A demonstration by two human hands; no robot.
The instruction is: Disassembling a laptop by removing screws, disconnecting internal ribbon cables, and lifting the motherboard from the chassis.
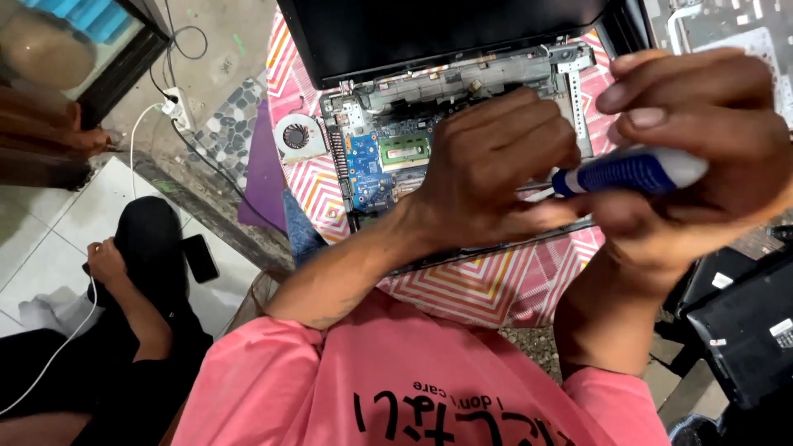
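Note:
An opened laptop (462, 83) lies on a pink patterned cloth, its blue circuit board (372, 161) and green memory stick (404, 149) exposed. My left hand (487, 169) rests over the middle of the board, fingers curled at the metal shaft of a screwdriver. My right hand (698, 153) is wrapped around the blue and white screwdriver handle (632, 171), held close to the camera. The shaft's tip is hidden under my left hand.
A removed cooling fan (296, 135) lies on the pink cloth (487, 285) left of the laptop. A power strip with cables (177, 107) sits on the floor. Another person's hand (106, 258) holds a phone at lower left. Black laptop parts (743, 326) lie at right.

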